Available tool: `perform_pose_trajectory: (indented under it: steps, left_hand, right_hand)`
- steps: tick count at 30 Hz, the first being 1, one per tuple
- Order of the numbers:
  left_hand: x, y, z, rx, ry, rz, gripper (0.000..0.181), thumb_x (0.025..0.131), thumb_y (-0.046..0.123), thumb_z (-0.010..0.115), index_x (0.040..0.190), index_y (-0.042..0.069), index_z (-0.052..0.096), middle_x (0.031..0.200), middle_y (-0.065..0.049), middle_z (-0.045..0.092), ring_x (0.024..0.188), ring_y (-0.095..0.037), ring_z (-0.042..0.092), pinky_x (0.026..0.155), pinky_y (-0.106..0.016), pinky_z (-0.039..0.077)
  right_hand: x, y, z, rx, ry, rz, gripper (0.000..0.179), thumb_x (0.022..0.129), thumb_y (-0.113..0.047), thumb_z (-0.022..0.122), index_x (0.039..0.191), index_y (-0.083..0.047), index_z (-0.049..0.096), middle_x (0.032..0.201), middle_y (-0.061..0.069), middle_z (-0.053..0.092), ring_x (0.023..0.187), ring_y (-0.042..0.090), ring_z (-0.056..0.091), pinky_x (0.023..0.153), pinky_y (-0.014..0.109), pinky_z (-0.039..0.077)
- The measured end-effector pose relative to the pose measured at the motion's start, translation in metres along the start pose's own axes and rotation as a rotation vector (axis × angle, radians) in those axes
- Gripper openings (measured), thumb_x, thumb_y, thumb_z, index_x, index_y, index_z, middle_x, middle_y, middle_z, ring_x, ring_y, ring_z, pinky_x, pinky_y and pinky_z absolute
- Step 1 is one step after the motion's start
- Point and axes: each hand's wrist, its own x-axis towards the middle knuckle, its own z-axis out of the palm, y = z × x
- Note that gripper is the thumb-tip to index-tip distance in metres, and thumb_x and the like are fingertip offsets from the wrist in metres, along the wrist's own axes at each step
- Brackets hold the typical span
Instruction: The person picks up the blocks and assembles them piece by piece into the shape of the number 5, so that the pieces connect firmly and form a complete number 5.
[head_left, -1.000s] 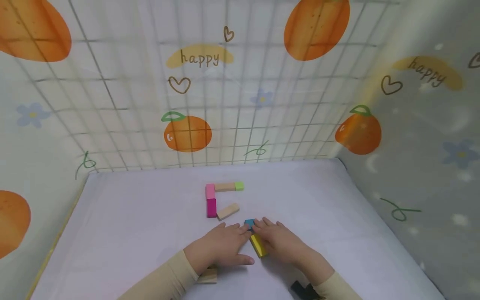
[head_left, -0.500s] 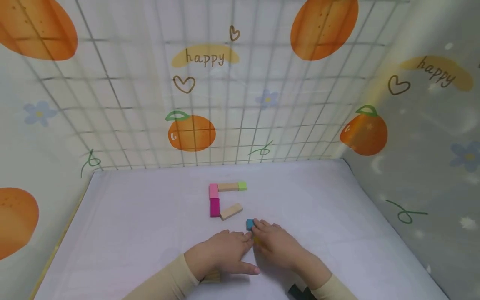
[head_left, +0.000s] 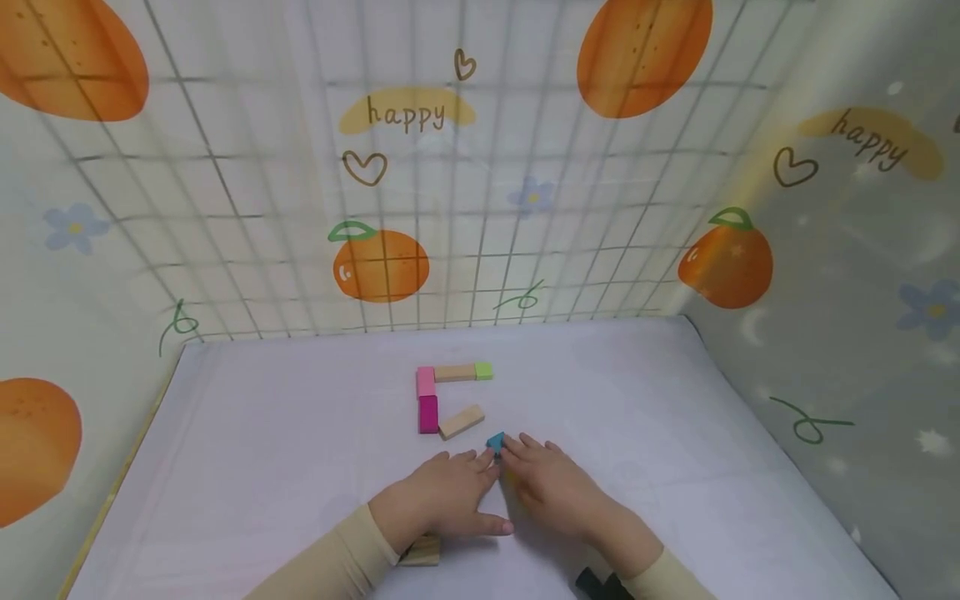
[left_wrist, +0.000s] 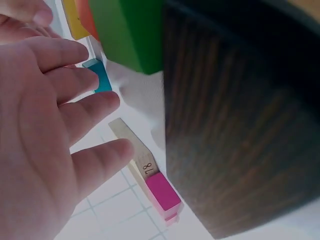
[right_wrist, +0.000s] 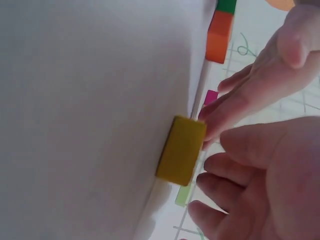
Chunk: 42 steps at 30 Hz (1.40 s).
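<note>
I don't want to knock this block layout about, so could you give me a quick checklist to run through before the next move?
1. Fingers of the left hand and right hand near the blue block: ok.
2. Blue block meeting the angled wooden block: not ok, a gap shows between them.
3. Yellow block touching the blue block: cannot tell, the right hand covers most of it in the head view.
4. Pink block and magenta block end to end: ok.
5. Light green block at the end of the upper wooden block: ok.
6. Both hands clear of the magenta block: ok.
</note>
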Motion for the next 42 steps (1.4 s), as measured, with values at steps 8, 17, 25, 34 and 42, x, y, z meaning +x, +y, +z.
perform_pose_trajectory:
  steps: [8,17,25,34,42]
  left_hand:
    - [0.002,-0.005,-0.001,0.017,0.022,-0.020,0.094,0.077,0.084,0.033,0.147,0.021,0.034,0.156,0.000,0.025,0.141,-0.021,0.032,0.109,-0.051,0.033]
    - [0.000,-0.018,-0.008,0.026,0.050,-0.125,0.094,0.078,0.082,0.035,0.148,0.019,0.032,0.157,-0.005,0.023,0.145,-0.023,0.023,0.111,-0.054,0.028]
    - [-0.005,-0.020,-0.010,0.016,0.046,-0.138,0.093,0.080,0.079,0.038,0.148,0.017,0.032,0.158,-0.005,0.021,0.145,-0.026,0.021,0.113,-0.054,0.025]
    - [-0.004,-0.018,-0.006,0.012,0.059,-0.123,0.091,0.082,0.077,0.039,0.149,0.016,0.031,0.158,-0.006,0.020,0.146,-0.026,0.019,0.112,-0.055,0.025]
    - [-0.006,-0.011,-0.007,0.031,0.061,-0.128,0.090,0.082,0.077,0.038,0.148,0.015,0.033,0.158,-0.008,0.021,0.145,-0.026,0.022,0.111,-0.054,0.027]
  right_hand:
    - [0.015,0.010,0.000,-0.075,-0.036,0.070,0.046,0.096,-0.024,0.051,0.141,-0.017,0.045,0.151,-0.001,0.036,0.139,0.028,0.035,0.105,0.063,0.031]
    - [0.040,0.010,0.000,-0.182,0.012,0.141,0.048,0.095,-0.025,0.054,0.141,-0.014,0.046,0.147,0.005,0.043,0.133,0.025,0.043,0.108,0.048,0.036]
    - [0.056,0.009,0.001,-0.244,0.031,0.143,0.046,0.095,-0.024,0.052,0.140,-0.016,0.048,0.139,0.010,0.047,0.128,0.030,0.045,0.109,0.048,0.035]
    - [0.056,0.010,-0.002,-0.228,0.014,0.157,0.047,0.094,-0.023,0.053,0.140,-0.017,0.047,0.140,0.011,0.046,0.129,0.031,0.044,0.111,0.047,0.033]
    - [0.056,0.014,0.002,-0.219,0.040,0.140,0.047,0.094,-0.021,0.052,0.140,-0.016,0.047,0.139,0.012,0.046,0.127,0.032,0.044,0.110,0.048,0.032]
